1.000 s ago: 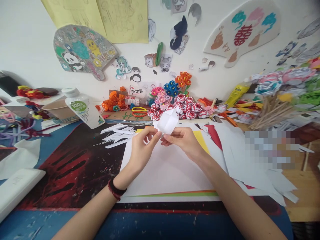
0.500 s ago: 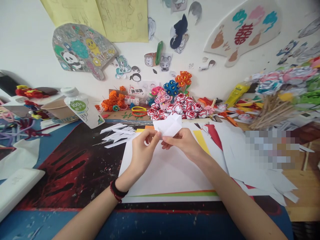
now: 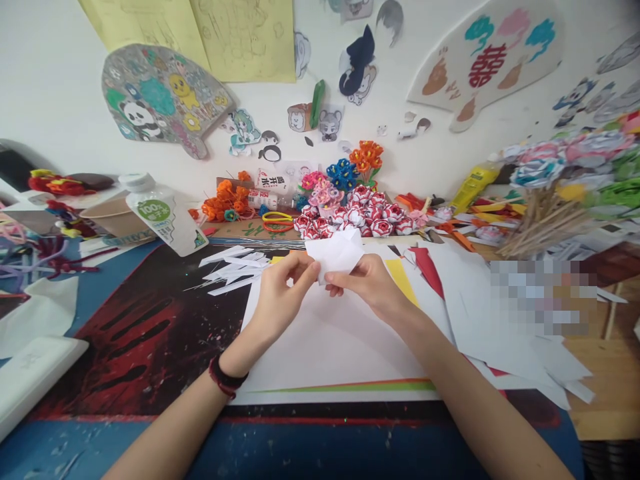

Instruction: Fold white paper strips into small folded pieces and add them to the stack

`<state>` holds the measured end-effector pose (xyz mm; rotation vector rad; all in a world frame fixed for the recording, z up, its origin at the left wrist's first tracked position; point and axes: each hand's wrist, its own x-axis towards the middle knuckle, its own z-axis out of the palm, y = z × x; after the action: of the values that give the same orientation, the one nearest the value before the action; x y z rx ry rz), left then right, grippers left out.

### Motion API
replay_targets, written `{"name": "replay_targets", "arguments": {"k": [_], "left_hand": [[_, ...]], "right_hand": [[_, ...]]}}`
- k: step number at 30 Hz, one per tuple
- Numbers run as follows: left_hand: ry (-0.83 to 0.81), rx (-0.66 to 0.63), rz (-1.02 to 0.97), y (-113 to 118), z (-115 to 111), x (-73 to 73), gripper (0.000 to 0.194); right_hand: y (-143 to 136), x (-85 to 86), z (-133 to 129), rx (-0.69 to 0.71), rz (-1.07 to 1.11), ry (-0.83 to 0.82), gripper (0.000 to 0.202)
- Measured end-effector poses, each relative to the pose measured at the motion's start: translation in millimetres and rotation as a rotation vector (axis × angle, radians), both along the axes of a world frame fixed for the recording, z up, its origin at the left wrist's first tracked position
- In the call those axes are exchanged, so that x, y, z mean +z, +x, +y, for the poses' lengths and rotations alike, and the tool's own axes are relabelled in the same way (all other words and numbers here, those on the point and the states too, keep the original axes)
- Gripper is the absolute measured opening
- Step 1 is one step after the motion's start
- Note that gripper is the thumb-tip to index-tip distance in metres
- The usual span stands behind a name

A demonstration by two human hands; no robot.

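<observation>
Between my two hands, a small folded piece of white paper (image 3: 336, 253) is held up above the desk. My left hand (image 3: 289, 283) pinches its left edge between thumb and forefinger. With the thumb in front and the other fingers behind, my right hand (image 3: 367, 280) grips the lower right side. Parts of my right fingers are hidden by the paper. Below both hands lies a large white sheet (image 3: 340, 347), with green and orange edges showing under it. Thin white paper strips (image 3: 235, 267) lie to the left of my left hand.
Red-and-white paper flowers (image 3: 365, 213) stand at the back, beside yellow-and-orange scissors (image 3: 278, 221). A white bottle (image 3: 163, 213) leans at the left, near a paper bowl (image 3: 117, 220). Loose white papers (image 3: 495, 320) spread at the right. A white case (image 3: 40, 380) sits at the near left.
My left hand has shifted slightly left along the folded paper, uncovering more of its lower edge. My right hand keeps its grip with little movement.
</observation>
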<state>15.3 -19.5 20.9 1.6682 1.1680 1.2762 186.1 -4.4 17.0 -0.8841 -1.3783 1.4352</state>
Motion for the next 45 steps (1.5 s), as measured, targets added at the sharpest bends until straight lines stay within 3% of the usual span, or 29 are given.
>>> {"name": "replay_targets", "arguments": {"k": [6,14,21,33,37,45], "left_hand": [[-0.029,-0.038,-0.054,-0.2,1.7,-0.3,0.021],[0.018,-0.091,0.068,-3.7,4.0,4.4,0.029],[0.003,-0.25,0.205,-8.0,2.2,10.5,0.031],[-0.015,-0.314,0.214,-10.8,2.6,9.8,0.033],[0.014,-0.296,0.249,-11.1,1.9,10.9,0.025],[0.036,-0.245,0.238,-12.6,6.6,10.1,0.028]], "right_hand": [[1.0,-1.2,-0.9,0.062,0.005,0.012,0.021],[2.5,0.2,-0.5,0.03,-0.005,0.023,0.019],[4.1,0.2,0.2,-0.015,0.012,0.049,0.018],[4.6,2.4,-0.4,-0.05,0.028,0.054,0.014],[3.7,2.4,-0.8,-0.051,0.035,0.056,0.015],[1.2,1.9,-0.7,-0.099,0.058,0.044,0.018]]}}
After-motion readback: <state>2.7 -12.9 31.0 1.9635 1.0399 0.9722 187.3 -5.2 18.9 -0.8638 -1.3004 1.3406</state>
